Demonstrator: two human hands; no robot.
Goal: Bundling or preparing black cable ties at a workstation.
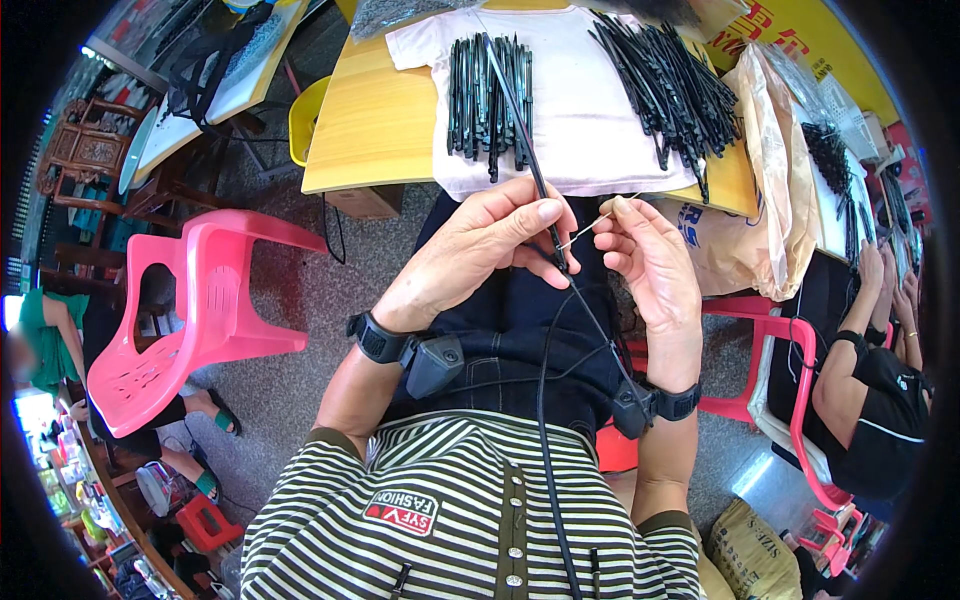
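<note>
My left hand (497, 232) is closed around a long, thin black rod (519, 122), thumb on top, near the rod's lower end. It slants up and left over the table. Thumb and fingertips of my right hand (650, 250) pinch one end of a thin pale strand (588, 231), perhaps a rubber band or string. The strand stretches across to the rod's lower end, beside my left fingers. How it is fastened there is too small to tell. Ahead, similar black rods lie in a left pile (467, 105) and a larger right pile (672, 95) on a pale pink shirt (585, 130).
The shirt covers part of a wooden table (375, 130). A brown paper bag (785, 190) stands at its right. A pink plastic chair (215, 290) is at left, with a yellow bin (303, 120) beyond. People sit on both sides. A black cable (545, 430) runs down my front.
</note>
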